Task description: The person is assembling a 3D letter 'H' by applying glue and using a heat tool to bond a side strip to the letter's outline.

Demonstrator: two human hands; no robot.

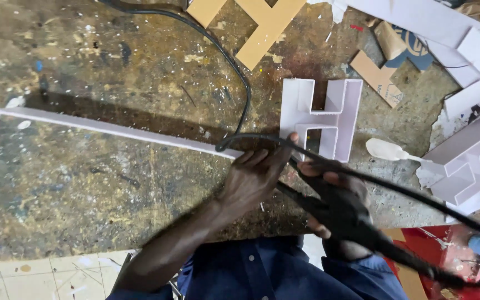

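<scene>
Left hand (259,169) sits just below centre frame, fingers curled over the near end of a long white strip (112,129) and pinching it against the worktable (84,183). A loop of black cable (240,83) crosses right over those knuckles. Touching it at three o'clock is the right hand (337,203), clenched around a black tool (356,225); the tool is motion-blurred, so what kind of tool it is I cannot tell, though its dark body runs on toward four o'clock and off the lower right corner. From the left hand the white strip runs out toward nine o'clock, lying flat and casting a dark shadow above it. The cable climbs from the hands to twelve o'clock and curves away to the top edge at eleven. Just beyond the fingertips, at one o'clock, a white channel letter shaped like an H (322,119) lies open side up on the table. At three o'clock from that letter lies a small white squeeze bottle (387,150), nozzle pointing right. At twelve o'clock, tan wooden cut-outs (265,25); at two o'clock, cardboard scraps (376,76) and more white channel pieces (468,161). Down at six o'clock, the person's blue shirt (273,272).
</scene>
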